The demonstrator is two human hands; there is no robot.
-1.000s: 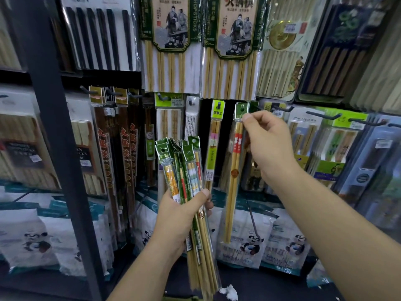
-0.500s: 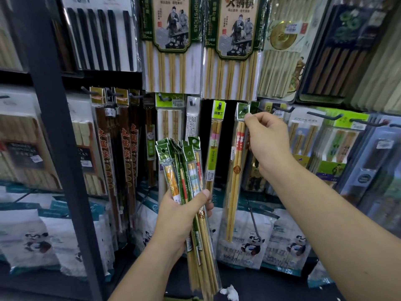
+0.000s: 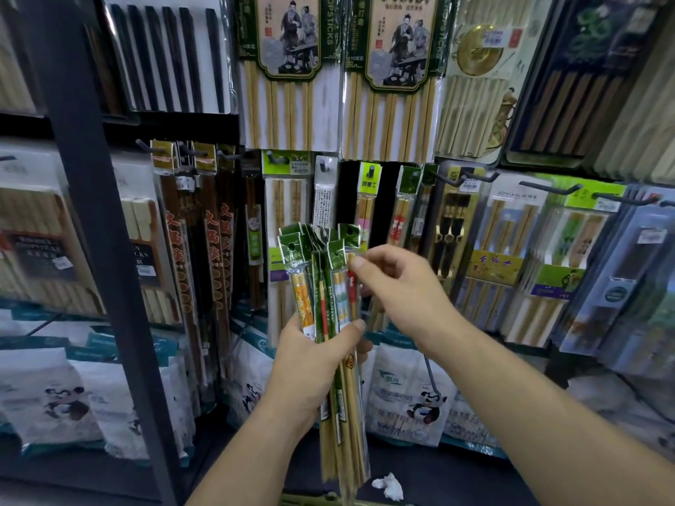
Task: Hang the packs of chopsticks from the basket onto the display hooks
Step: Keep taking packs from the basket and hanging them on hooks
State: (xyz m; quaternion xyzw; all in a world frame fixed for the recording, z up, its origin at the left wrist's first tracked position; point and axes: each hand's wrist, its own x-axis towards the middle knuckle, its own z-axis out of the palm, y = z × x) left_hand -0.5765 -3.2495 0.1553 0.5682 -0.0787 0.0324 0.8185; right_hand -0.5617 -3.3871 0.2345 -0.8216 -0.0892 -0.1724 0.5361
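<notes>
**Head view**

1. Obscured areas. The lower ends of the bundle of chopstick packs (image 3: 330, 286) run out of focus towards the bottom edge. An olive-green rim (image 3: 310, 500) is cut off there; what it belongs to cannot be determined. The fingertips of the right hand (image 3: 398, 286) are hidden behind the bundle. A dark upright post (image 3: 91, 213) covers part of the left shelving.

2. Materials and shapes. The bundle consists of long, narrow clear plastic sleeves with glossy green card headers, each header punched with a round hole. Pale bamboo sticks with printed bands in orange, red and green show through the film. A crumpled white scrap (image 3: 389, 485) lies on the dark surface below.

3. Hand states. The left hand (image 3: 310, 363) is wrapped round the middle of the bundle, with the thumb across the front, holding it upright in front of the display. The right hand has its fingers curled. Its thumb tip lies on the front of the rightmost pack (image 3: 351, 286), just below the header. Whether the pinch is closed cannot be determined.

4. Change from 0.5 s ago. The right hand was then raised at the hook (image 3: 414, 176). It has since dropped to the bundle. The hung pack (image 3: 400, 220), red-banded, hangs from that hook, untouched. The left-hand grip is unchanged.
</notes>
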